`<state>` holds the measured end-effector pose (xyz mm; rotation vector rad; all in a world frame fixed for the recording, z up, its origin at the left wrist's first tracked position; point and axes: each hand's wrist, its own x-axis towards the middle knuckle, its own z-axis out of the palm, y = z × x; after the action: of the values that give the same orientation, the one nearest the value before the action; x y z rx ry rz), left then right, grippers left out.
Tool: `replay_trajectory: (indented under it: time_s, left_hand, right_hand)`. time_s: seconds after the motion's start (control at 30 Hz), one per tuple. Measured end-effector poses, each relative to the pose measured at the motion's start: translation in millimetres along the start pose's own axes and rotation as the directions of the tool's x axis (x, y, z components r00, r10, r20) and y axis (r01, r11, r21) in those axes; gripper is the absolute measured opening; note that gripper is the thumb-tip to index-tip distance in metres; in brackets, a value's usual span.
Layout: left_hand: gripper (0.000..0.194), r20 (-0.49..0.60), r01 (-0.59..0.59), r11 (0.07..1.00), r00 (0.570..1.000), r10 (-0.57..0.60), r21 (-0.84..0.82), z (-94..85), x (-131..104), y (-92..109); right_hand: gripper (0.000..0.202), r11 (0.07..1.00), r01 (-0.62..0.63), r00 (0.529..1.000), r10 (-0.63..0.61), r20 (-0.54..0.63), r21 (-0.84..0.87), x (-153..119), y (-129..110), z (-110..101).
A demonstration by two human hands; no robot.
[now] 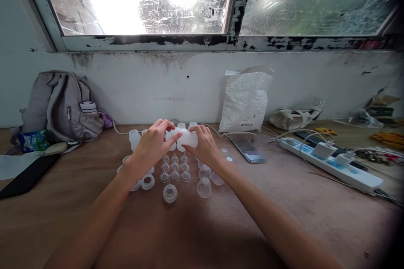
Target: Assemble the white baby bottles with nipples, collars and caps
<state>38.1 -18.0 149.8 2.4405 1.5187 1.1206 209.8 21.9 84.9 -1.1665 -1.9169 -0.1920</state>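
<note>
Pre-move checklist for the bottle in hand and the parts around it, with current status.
1. Right hand on bottle: ok.
2. Left hand gripping it firmly: cannot tell; fingers hide the contact.
3. Small clear parts in rows: ok.
4. Front ring apart from the rows: ok.
5. Rear bottles fully in view: not ok, hands cover some.
6. Phone clear of both hands: ok.

Your left hand (158,138): fingers (164,123) bent, thumb (174,138) towards your right hand (203,143), also bent; forearms (115,191) bare, converging forward.
</note>
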Motion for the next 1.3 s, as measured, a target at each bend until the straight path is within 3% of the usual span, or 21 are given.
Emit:
replay_trajectory:
  time_s: [0.13, 0.27, 0.37, 0.47, 0.53, 0.63, 0.73, 0.8, 0.9, 1.0, 1.07, 1.3]
  left_hand:
    - [0.03, 0.04, 0.059, 0.998, 0.997, -0.059, 0.003, 1.2, 1, -2]
    - [0.037, 0.103, 0.136, 0.991, 0.985, -0.136, 0.01, -5.5, 0, -1]
    - [0.037, 0.171, 0.11, 0.994, 0.98, -0.105, -0.022, -8.2, -1, 0]
    - [0.032, 0.179, 0.081, 0.995, 0.981, -0.069, -0.061, -9.3, 0, -2]
    - [0.029, 0.114, 0.064, 0.996, 0.992, -0.056, -0.067, -12.3, 2, -6]
    - [0.025, -0.108, 0.043, 0.999, 0.993, -0.046, -0.028, -24.4, 12, -22]
    - [0.025, -0.367, 0.075, 0.991, 0.93, -0.029, 0.113, -43.8, 33, -47]
    - [0.025, -0.445, 0.124, 0.96, 0.896, 0.001, 0.251, -55.3, 53, -67]
    - [0.025, -0.354, 0.176, 0.9, 0.935, -0.026, 0.4, -59.7, 83, -99]
    - [0.025, -0.167, 0.332, 0.819, 0.943, -0.287, 0.467, -44.9, 100, -126]
    - [0.026, -0.037, 0.358, 0.799, 0.92, -0.39, 0.483, -28.6, 101, -140]
    - [0.025, 0.099, 0.357, 0.814, 0.89, -0.445, 0.458, 20.1, 87, -155]
  right_hand:
    - [0.037, 0.999, -0.012, 1.0, 0.011, 0.028, 0.039, -5, -6, 5]
    - [0.035, 0.999, 0.03, 0.999, -0.031, -0.023, -0.038, -8, -10, 5]
    - [0.033, 0.993, 0.076, 0.996, -0.08, -0.035, -0.093, -9, -14, 2]
    - [0.036, 0.992, 0.118, 0.992, -0.119, -0.031, -0.034, -9, -19, -1]
    - [0.04, 0.989, 0.143, 0.989, -0.142, -0.041, 0.036, -8, -21, -4]
    - [0.038, 0.984, 0.148, 0.986, -0.139, -0.093, 0.095, -5, -21, -9]
    - [0.031, 0.987, 0.118, 0.978, -0.096, -0.188, 0.108, 0, -17, -15]
    - [0.025, 0.988, 0.099, 0.967, -0.069, -0.244, 0.114, 2, -15, -19]
    - [0.021, 0.99, 0.082, 0.959, -0.046, -0.281, 0.119, 3, -13, -22]
    - [0.018, 0.991, 0.072, 0.958, -0.037, -0.285, 0.115, 3, -15, -23]
    - [0.018, 0.992, 0.07, 0.96, -0.038, -0.278, 0.107, 2, -16, -23]
    - [0.016, 0.993, 0.071, 0.969, -0.045, -0.241, 0.098, 0, -18, -24]
